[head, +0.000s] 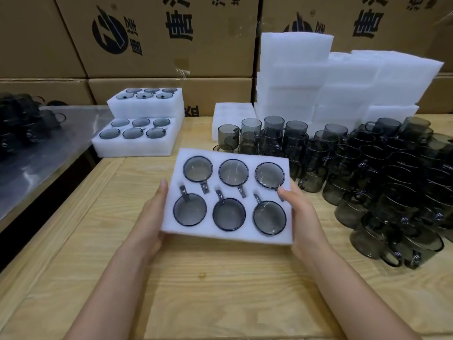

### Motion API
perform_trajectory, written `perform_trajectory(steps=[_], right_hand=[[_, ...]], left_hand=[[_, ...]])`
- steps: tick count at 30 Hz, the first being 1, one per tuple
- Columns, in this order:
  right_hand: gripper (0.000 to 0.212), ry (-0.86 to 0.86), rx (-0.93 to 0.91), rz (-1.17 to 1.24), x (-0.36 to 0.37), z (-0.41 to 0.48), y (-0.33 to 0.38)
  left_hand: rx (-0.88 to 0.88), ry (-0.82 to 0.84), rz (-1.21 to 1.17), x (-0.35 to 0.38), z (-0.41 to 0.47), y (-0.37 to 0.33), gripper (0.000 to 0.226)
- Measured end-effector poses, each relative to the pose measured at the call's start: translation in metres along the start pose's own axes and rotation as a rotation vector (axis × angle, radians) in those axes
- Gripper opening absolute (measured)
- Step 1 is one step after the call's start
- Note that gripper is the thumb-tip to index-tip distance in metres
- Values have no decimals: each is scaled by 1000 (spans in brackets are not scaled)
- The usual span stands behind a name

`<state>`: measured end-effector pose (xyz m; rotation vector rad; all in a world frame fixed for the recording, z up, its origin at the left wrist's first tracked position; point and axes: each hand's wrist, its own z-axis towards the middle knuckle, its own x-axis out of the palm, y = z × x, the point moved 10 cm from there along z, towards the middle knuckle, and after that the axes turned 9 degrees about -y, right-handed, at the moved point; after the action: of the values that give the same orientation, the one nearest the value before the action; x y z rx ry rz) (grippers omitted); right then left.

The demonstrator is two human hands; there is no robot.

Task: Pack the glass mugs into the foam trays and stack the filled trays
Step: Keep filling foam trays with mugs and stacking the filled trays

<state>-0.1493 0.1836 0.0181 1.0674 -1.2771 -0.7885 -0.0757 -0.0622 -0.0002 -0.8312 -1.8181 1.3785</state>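
Full white foam tray [220, 238] of six smoky glass mugs [233, 173] is clasped by left hand [152, 217] and right hand [304, 222] (thumbs atop, fingers hidden beneath); advise carrying it level onto the filled-tray stack [137, 149].

Of the person, only two forearms and two hands are in view. The left forearm [110, 278] and the right forearm [355, 290] are bare along their whole visible length, smooth, and narrow to slim wrists. The left hand [150, 217] and the right hand [304, 222] are also bare, with slender fingers, and the right thumb has a short, plain, rounded nail.
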Motion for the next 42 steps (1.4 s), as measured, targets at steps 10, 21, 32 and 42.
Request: perform_trajectory(steps=[10, 21, 32, 42], right_hand=[[51, 135, -20, 137, 26, -9, -1], [64, 186, -150, -183, 40, -25, -26], [50, 331, -197, -628, 57, -31, -45], [60, 431, -271, -846, 74, -26, -44]], left_hand=[[-90, -70, -911, 2, -8, 8, 62], [-20, -338, -573, 4, -16, 2, 46], [82, -560, -690, -87, 117, -110, 52], [8, -692, -638, -97, 192, -107, 76]])
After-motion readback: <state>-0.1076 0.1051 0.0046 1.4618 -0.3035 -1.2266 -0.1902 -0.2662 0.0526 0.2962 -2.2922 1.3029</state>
